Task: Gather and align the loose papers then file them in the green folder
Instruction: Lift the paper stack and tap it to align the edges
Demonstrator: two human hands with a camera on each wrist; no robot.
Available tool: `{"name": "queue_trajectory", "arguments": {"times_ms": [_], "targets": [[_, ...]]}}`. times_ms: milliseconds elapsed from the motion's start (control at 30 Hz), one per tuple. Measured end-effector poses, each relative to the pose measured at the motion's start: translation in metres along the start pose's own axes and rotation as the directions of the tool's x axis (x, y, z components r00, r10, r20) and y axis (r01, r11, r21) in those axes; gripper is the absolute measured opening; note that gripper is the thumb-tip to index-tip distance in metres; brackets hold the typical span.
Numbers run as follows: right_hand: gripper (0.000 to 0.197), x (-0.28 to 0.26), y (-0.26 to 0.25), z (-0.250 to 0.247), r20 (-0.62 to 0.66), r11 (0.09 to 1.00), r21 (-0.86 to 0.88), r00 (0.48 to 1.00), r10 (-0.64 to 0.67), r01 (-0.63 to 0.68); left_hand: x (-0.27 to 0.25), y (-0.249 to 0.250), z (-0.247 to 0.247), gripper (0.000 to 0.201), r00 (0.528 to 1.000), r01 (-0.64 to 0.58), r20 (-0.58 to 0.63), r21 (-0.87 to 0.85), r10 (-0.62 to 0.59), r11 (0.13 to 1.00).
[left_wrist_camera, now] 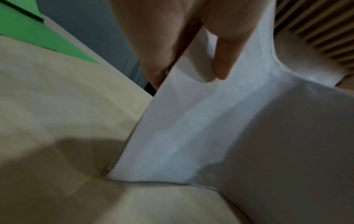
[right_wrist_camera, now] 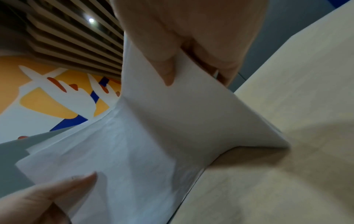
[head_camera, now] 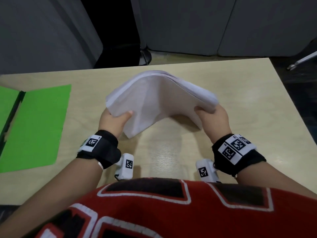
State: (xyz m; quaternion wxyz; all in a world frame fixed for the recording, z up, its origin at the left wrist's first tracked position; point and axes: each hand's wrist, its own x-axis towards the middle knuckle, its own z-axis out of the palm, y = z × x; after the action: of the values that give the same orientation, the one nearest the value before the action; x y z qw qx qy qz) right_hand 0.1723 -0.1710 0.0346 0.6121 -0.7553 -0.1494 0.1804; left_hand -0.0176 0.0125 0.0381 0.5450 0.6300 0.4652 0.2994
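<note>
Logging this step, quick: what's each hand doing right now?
Left hand: closed, gripping the left edge of the paper stack.
Right hand: closed, gripping the stack's right edge.

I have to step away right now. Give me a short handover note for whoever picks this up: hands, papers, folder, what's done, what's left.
Left hand: grips the left edge of the paper stack.
Right hand: grips the right edge.
The stack is gathered and bowed upward between both hands, with its lower edge on the table.
Green folder: lies open on the table to the left, nothing in it that shows.
Done: papers gathered.
Left: square the edges, then lay the stack in the folder and close it.
</note>
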Motion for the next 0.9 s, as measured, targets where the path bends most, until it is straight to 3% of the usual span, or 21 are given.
{"name": "queue_trajectory", "arguments": {"times_ms": [67, 200, 267, 333, 400, 467, 533, 600, 700, 767, 833, 900], "targets": [[0.01, -0.002, -0.004, 0.002, 0.007, 1.0, 0.013, 1.0, 0.0, 0.0, 0.0, 0.001, 0.002, 0.027, 1.0, 0.002, -0.028, 0.017, -0.001, 1.0], [0.017, -0.009, -0.018, -0.001, -0.106, 0.958, 0.248, 0.987, -0.121, 0.144, 0.004, 0.011, -0.003, 0.026, 0.987, -0.107, -0.125, -0.034, 0.102, 0.994], [0.02, -0.008, -0.015, -0.001, -0.078, 0.973, 0.187, 0.989, -0.123, 0.135, 0.007, 0.007, -0.006, 0.037, 0.987, -0.104, -0.125, -0.048, 0.098, 0.993], [0.023, -0.005, -0.009, 0.001, 0.02, 0.999, 0.028, 0.999, -0.044, 0.043, 0.008, -0.002, -0.005, 0.048, 0.996, -0.021, -0.083, -0.02, 0.02, 1.0], [0.012, -0.004, -0.004, 0.003, 0.071, 0.998, -0.054, 0.997, 0.042, -0.038, 0.008, -0.008, -0.002, 0.044, 0.996, 0.053, -0.079, 0.027, -0.051, 0.998], [0.008, -0.006, -0.006, 0.003, 0.038, 1.0, -0.01, 0.999, 0.018, -0.018, 0.007, -0.006, -0.001, 0.032, 0.995, 0.045, -0.095, 0.041, -0.041, 0.998], [0.015, -0.009, -0.013, 0.002, -0.041, 0.988, 0.142, 0.998, -0.05, 0.056, 0.006, 0.001, -0.001, 0.023, 0.996, -0.013, -0.092, 0.011, 0.014, 1.0], [0.016, -0.011, -0.017, 0.002, -0.091, 0.973, 0.199, 0.991, -0.101, 0.117, 0.007, 0.006, -0.002, 0.022, 0.995, -0.059, -0.086, -0.015, 0.057, 0.998], [0.021, -0.007, -0.01, 0.003, -0.01, 0.998, 0.052, 0.999, -0.041, 0.042, 0.005, -0.001, 0.003, 0.039, 0.999, 0.019, -0.041, 0.014, -0.019, 1.0], [0.013, -0.005, -0.003, 0.007, 0.06, 0.995, -0.086, 0.997, 0.049, -0.044, 0.003, -0.006, 0.008, 0.04, 0.997, 0.065, -0.036, 0.074, -0.063, 0.995], [0.005, -0.007, -0.004, 0.009, 0.051, 0.997, -0.071, 0.998, 0.044, -0.041, 0.004, -0.006, 0.009, 0.033, 0.998, 0.043, -0.055, 0.091, -0.038, 0.995], [0.016, -0.013, -0.011, 0.008, -0.027, 0.998, 0.045, 0.999, -0.035, 0.036, 0.002, 0.001, 0.008, 0.027, 0.998, -0.007, -0.066, 0.065, 0.011, 0.998]]}}
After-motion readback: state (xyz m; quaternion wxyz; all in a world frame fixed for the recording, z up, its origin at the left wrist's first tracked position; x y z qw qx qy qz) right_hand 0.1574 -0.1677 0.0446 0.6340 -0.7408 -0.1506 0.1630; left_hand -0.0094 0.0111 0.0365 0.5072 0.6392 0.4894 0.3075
